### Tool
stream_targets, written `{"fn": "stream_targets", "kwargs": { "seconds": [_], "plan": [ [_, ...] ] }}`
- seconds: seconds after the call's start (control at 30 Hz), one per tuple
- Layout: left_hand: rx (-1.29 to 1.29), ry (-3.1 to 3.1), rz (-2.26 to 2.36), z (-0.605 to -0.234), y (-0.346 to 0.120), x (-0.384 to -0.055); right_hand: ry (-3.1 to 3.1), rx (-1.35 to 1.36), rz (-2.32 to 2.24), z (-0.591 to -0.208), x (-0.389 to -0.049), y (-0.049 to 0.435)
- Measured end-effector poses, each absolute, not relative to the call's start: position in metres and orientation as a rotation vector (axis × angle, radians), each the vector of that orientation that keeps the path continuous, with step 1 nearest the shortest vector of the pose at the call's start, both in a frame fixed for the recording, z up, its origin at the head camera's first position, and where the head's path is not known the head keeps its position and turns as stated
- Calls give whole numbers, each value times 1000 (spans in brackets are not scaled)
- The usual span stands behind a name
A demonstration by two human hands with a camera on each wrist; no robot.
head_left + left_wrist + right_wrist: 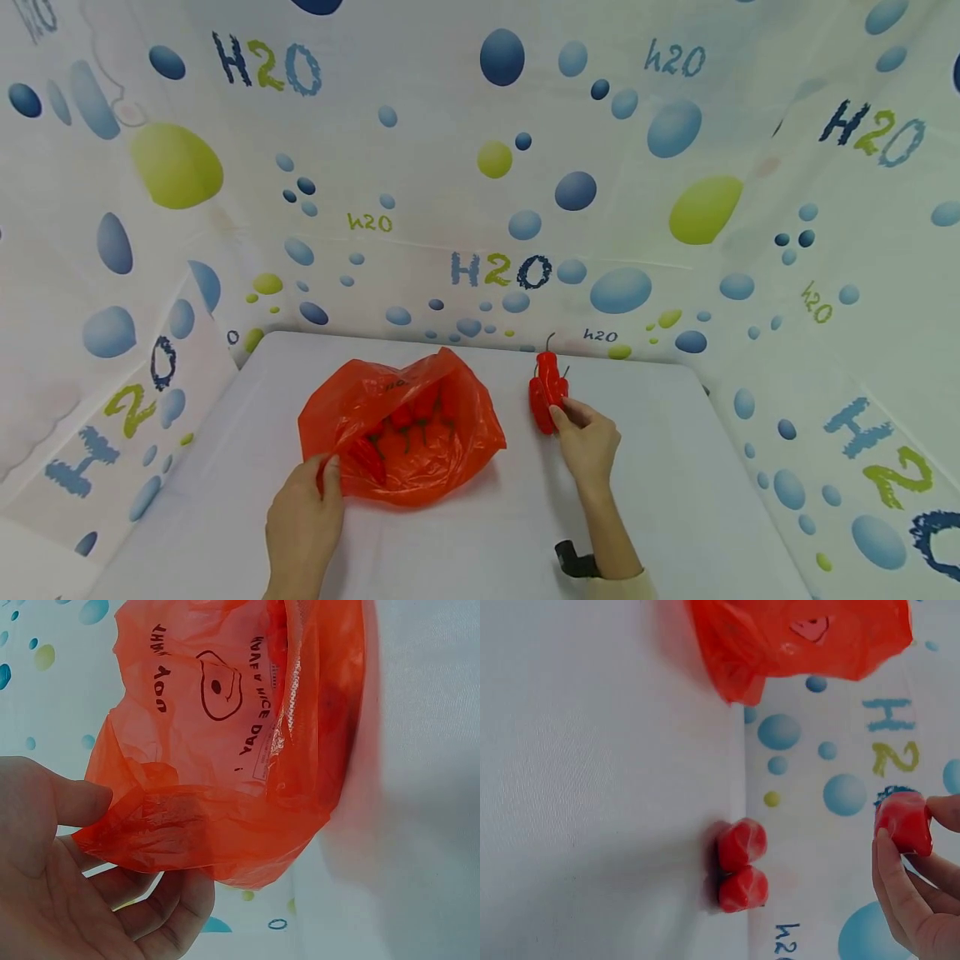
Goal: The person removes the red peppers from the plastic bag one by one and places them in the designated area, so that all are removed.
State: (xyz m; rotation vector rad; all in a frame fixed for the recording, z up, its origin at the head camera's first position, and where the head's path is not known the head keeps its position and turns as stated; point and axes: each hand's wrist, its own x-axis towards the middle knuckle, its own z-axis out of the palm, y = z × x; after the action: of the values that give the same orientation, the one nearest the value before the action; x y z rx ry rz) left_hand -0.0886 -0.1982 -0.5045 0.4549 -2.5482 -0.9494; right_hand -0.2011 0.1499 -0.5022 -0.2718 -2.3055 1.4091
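An orange-red plastic bag [450, 471] lies with its mouth spread toward me, several red peppers [401, 417] with dark stems inside. My left hand [303, 517] pinches the near left edge of the bag; in the left wrist view the thumb presses the thin film [142, 825] against the fingers. To the right of the bag, my right hand [592, 442] holds a red pepper [906, 823] between thumb and fingers, its stem pointing away from me. Two more red peppers, one nearer [744, 889] and one beside it [742, 844], lie on the table, apart from the held one.
The white table [660, 500] reaches back to a hanging sheet [420, 150] printed with blue and green drops and H2O lettering. A black strap-like piece [576, 560] sits at my right wrist, beside a pale sleeve [618, 585]. Printed sheeting also stands along both sides.
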Motion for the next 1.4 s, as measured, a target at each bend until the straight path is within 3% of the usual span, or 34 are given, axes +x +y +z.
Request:
{"fn": "stream_targets", "kwargs": {
  "seconds": [1.4],
  "plan": [
    [453,-2545,-942,-508,-196,-96,-2422,-502,1337,-561,-247,204]
  ]
}}
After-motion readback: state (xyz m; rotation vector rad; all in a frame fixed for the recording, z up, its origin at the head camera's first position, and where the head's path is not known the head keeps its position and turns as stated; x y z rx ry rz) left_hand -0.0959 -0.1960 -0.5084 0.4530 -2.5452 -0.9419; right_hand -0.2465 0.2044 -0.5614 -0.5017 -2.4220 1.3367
